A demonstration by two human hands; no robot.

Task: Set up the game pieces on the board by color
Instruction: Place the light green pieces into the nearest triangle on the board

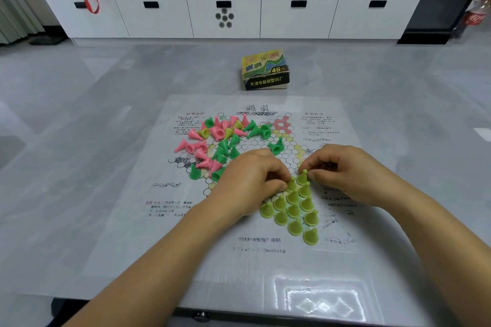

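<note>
At the top of the near triangle, the fingertips [310, 175] of the right hand [353, 175] pinch the knob of a yellow-green cone [302, 179], while the left hand [247, 183] curls thumb and finger round the neighbouring cone [291, 185] just beside it. Each wants lowering straight onto its own circle and a gentle release, lifting clear without brushing the upright rows [293, 211] packed close below. They look like small, light plastic cones, easily tipped. Farther up the board [265, 260], pink and green pieces [212, 141] lie jumbled, mostly on their sides, not yet sorted.
</note>
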